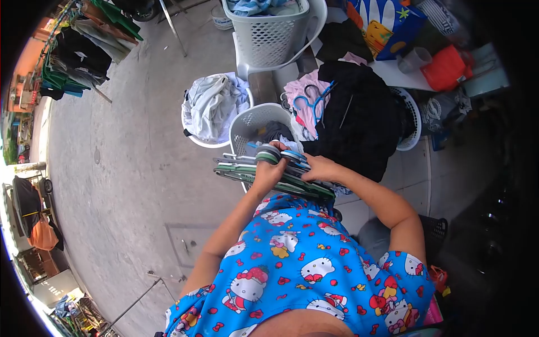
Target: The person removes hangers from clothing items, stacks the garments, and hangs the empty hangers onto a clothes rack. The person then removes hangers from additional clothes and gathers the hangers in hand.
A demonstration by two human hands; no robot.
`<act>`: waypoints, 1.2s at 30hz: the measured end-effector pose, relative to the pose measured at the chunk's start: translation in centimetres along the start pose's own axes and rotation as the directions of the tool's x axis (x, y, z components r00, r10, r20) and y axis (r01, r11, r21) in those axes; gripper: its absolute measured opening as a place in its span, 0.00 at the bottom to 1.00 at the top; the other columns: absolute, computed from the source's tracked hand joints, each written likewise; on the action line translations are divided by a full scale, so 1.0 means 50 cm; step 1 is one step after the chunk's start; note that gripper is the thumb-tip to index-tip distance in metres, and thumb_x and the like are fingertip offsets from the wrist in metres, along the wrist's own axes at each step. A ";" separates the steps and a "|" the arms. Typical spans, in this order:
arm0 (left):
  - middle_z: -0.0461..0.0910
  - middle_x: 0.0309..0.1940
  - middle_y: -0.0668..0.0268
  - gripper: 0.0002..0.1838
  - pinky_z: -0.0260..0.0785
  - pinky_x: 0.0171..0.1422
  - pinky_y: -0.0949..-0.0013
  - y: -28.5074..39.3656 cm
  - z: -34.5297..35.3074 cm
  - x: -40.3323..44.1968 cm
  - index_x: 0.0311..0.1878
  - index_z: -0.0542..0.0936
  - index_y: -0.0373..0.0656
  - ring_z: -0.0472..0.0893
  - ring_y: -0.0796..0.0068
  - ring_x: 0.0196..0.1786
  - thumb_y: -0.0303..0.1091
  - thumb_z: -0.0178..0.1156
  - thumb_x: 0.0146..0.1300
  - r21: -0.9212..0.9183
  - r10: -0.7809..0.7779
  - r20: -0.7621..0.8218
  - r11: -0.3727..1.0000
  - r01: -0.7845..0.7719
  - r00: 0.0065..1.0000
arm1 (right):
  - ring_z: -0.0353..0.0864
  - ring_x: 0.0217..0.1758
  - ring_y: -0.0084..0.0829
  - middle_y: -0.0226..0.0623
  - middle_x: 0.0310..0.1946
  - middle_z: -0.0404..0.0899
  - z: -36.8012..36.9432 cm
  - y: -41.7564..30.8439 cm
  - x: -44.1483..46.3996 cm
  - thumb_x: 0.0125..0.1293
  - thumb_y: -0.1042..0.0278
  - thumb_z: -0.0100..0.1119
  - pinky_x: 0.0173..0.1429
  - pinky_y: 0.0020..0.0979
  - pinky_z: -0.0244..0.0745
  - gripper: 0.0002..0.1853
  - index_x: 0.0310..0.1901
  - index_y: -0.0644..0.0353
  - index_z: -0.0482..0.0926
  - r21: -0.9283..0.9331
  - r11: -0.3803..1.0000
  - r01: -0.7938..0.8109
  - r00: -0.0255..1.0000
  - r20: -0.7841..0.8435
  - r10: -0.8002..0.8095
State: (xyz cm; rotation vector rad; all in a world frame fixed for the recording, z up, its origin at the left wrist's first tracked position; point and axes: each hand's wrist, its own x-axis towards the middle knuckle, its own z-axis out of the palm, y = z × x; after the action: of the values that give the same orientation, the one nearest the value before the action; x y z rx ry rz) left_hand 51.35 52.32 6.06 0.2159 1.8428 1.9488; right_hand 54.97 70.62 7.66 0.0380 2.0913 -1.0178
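Observation:
A bundle of plastic hangers (303,188), green, grey and white, lies across my front at waist height. My left hand (269,171) is closed around the hooked tops of several hangers. Beside it, my right hand (321,167) grips more of the hangers near some blue and white hooks, its fingertips partly hidden. Just beyond the bundle stands a light grey laundry basket (242,124) with dark and pale clothes inside. Blue hangers (314,104) rest on pink cloth (297,89) to the right of that basket, next to a large heap of black clothing (362,112).
A white basin (187,135) of pale clothes stands left of the basket. Behind, another basket (266,39) of laundry sits on a white chair (242,68). A red bag (447,68) and clear cup (415,59) are at the right. Clothes (81,56) hang at the far left.

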 end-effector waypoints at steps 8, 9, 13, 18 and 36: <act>0.72 0.49 0.61 0.20 0.63 0.56 0.71 0.026 -0.039 -0.004 0.52 0.68 0.38 0.73 0.73 0.50 0.21 0.53 0.53 0.040 0.017 0.035 0.999 -0.018 0.999 | 0.79 0.39 0.39 0.50 0.36 0.78 -0.030 -0.012 0.033 0.49 0.58 0.62 0.44 0.35 0.71 0.34 0.57 0.64 0.64 0.079 0.996 -0.031 0.992 0.128 0.021; 0.71 0.51 0.60 0.22 0.62 0.58 0.71 0.042 -0.045 -0.008 0.54 0.68 0.38 0.73 0.71 0.52 0.21 0.53 0.53 0.025 0.038 0.023 0.999 -0.038 0.999 | 0.77 0.36 0.34 0.46 0.34 0.77 -0.026 -0.002 0.043 0.51 0.58 0.62 0.41 0.33 0.71 0.33 0.57 0.63 0.63 -0.171 0.978 0.123 0.989 -0.059 -0.135; 0.68 0.57 0.58 0.23 0.58 0.63 0.68 0.047 -0.098 -0.029 0.56 0.67 0.37 0.70 0.67 0.58 0.21 0.52 0.55 0.062 -0.035 0.179 0.998 0.024 0.983 | 0.77 0.34 0.30 0.46 0.38 0.76 -0.042 -0.037 0.050 0.50 0.53 0.65 0.36 0.30 0.72 0.34 0.57 0.60 0.65 0.024 0.997 0.069 0.990 0.118 -0.071; 0.68 0.59 0.54 0.15 0.58 0.64 0.67 0.047 -0.122 -0.041 0.48 0.69 0.39 0.68 0.66 0.61 0.23 0.55 0.57 0.063 0.000 0.106 0.998 -0.007 0.994 | 0.71 0.35 0.22 0.36 0.40 0.71 -0.008 -0.004 0.100 0.55 0.61 0.63 0.34 0.24 0.69 0.31 0.59 0.59 0.62 0.478 0.877 -0.056 0.940 0.322 -0.115; 0.76 0.47 0.64 0.14 0.67 0.50 0.72 0.073 -0.313 -0.117 0.46 0.70 0.39 0.75 0.75 0.45 0.18 0.48 0.56 0.292 -0.114 -0.199 0.941 0.170 0.973 | 0.79 0.41 0.52 0.51 0.35 0.79 0.066 0.142 0.109 0.62 0.52 0.52 0.44 0.48 0.73 0.17 0.41 0.59 0.74 -0.563 0.808 -0.173 0.967 -0.253 0.030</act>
State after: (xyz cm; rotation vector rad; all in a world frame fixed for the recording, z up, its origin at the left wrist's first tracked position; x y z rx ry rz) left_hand 49.39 35.64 9.22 -0.0012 2.2120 1.6219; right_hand 55.80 71.60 -1.79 -0.0407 2.5083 -0.2763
